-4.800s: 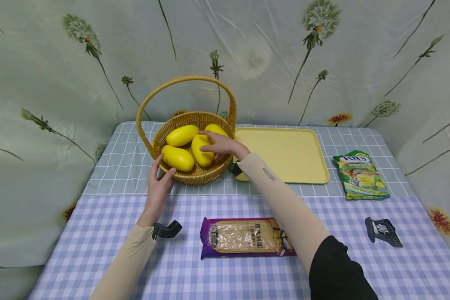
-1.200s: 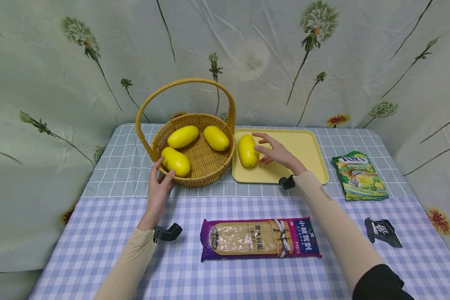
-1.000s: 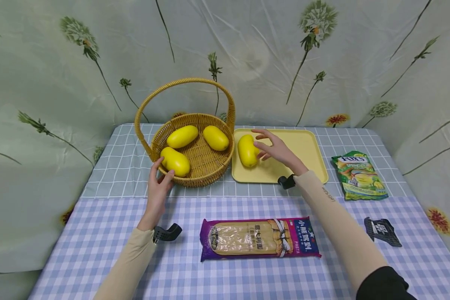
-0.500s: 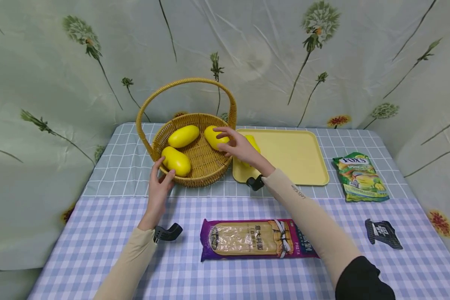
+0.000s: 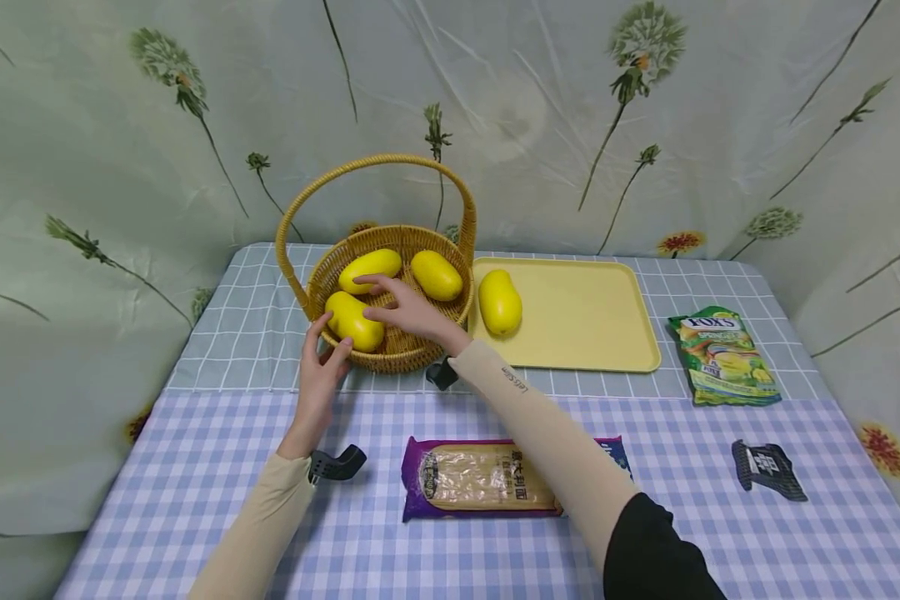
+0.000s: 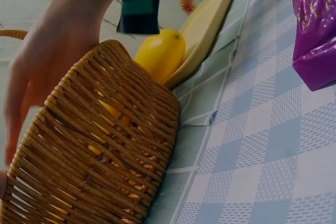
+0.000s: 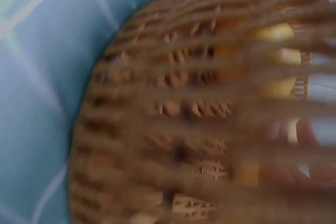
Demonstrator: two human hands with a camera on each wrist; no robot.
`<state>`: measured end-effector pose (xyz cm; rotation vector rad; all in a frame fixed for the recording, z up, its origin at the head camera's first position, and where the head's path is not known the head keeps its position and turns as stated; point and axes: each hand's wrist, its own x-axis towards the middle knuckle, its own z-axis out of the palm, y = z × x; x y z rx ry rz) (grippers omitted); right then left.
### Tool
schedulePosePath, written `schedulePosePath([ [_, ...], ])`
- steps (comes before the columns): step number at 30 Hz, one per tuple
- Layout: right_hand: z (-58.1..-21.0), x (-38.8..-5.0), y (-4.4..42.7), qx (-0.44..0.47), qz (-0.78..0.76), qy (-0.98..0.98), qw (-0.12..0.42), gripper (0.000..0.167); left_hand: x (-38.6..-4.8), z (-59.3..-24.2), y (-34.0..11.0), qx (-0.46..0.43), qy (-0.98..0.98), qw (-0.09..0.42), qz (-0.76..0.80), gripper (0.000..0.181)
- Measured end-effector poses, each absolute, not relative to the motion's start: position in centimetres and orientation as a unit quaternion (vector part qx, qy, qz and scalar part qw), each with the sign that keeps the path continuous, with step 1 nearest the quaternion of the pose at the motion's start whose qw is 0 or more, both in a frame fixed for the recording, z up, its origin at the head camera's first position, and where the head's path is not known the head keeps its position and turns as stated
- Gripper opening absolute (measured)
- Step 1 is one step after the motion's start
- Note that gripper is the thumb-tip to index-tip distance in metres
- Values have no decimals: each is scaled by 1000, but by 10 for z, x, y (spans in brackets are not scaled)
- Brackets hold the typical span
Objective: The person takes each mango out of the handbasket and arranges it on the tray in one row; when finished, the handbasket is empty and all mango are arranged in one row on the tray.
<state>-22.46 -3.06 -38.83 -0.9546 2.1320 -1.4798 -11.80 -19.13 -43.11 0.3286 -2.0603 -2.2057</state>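
Your right hand (image 5: 414,317) spreads its thumb and fingers over the front-left yellow fruit (image 5: 354,327) in the wicker basket (image 5: 401,364), contact unclear; your left hand (image 5: 317,390) rests parted thumb and finger on its near rim; your right forearm (image 5: 547,437) slants above the pasta packet (image 5: 468,481). Beneath, a grey grid cloth (image 5: 258,321) meets blue gingham cloth (image 5: 210,454); dandelion-print fabric (image 5: 517,158) hangs behind.

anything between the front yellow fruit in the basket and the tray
Yes: the basket's right rim and, on the tray at its left end, another yellow fruit. The right hand is in between too.
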Motion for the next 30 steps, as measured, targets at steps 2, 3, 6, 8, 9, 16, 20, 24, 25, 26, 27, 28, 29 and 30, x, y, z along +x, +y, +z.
schedulePosePath([
  [2,-390,-225,-36,-345,-517,759,193,49,-119,-431,-191,108,-677,51,-727,54],
  [3,-391,-226,-39,-348,-510,763,193,49,-119,-431,-191,109,-676,51,-727,54],
  [6,-392,-226,-45,-346,-495,775,187,47,-119,-431,-191,111,-676,52,-727,54],
  [8,-394,-227,-49,-335,-487,785,183,46,-119,-431,-191,112,-676,52,-727,54],
  [9,-395,-227,-51,-326,-483,791,185,46,-119,-431,-191,111,-677,53,-726,54],
  [16,-398,-223,-58,-280,-454,814,229,50,-117,-430,-191,106,-677,50,-726,54],
  [20,-399,-223,-59,-286,-456,804,252,52,-113,-420,-189,107,-673,41,-731,55],
  [24,-399,-223,-58,-293,-466,795,254,55,-115,-421,-190,113,-668,36,-735,55],
  [25,-399,-222,-58,-295,-469,793,253,55,-116,-424,-191,113,-667,36,-735,55],
  [26,-398,-222,-57,-298,-472,791,252,55,-117,-425,-191,114,-667,35,-735,55],
  [27,-398,-222,-56,-301,-474,789,250,55,-117,-426,-191,114,-668,35,-735,55],
  [28,-397,-222,-55,-304,-477,786,249,55,-117,-427,-192,113,-670,36,-733,55],
  [29,-397,-222,-53,-306,-481,783,249,55,-117,-428,-192,113,-672,38,-731,55],
  [30,-396,-222,-52,-310,-481,782,247,55,-117,-429,-191,114,-675,39,-728,55],
])
